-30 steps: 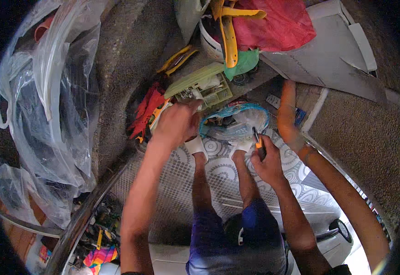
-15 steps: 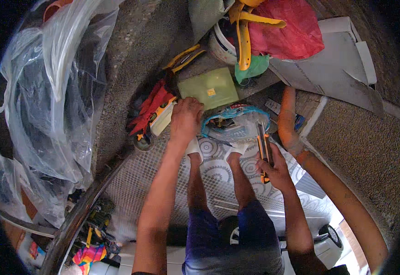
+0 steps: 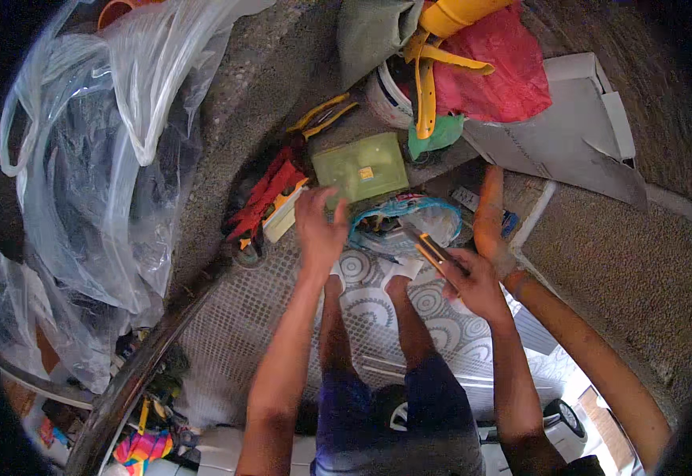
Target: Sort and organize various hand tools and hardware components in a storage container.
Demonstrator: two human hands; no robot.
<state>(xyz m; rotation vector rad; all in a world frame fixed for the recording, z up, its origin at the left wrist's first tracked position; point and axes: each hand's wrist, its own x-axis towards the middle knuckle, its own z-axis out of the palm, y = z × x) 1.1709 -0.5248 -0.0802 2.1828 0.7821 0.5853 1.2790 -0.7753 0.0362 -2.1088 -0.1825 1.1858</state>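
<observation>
My left hand [image 3: 322, 226] hovers with fingers apart just below the closed translucent olive-green plastic case [image 3: 346, 159], holding nothing. My right hand [image 3: 477, 282] grips an orange-and-black utility knife [image 3: 433, 252], tilted up to the left, near a clear mesh-like bag with a blue rim [image 3: 429, 222] that holds small items I cannot make out. A red fabric item [image 3: 271, 190] and a yellow-edged pale object [image 3: 281, 218] lie left of the case.
Clear plastic sheeting [image 3: 92, 182] hangs left beside a dark rail [image 3: 155, 353]. A white bucket [image 3: 386, 99] with yellow parts, a red bag [image 3: 505, 71] and grey cardboard [image 3: 568, 143] stand at the top. An orange pipe [image 3: 576, 341] bends along the right. My feet are on patterned flooring.
The green case's lid, raised a second ago, is now down. My left hand has come off it with fingers spreading. My right hand has tilted the knife leftward.
</observation>
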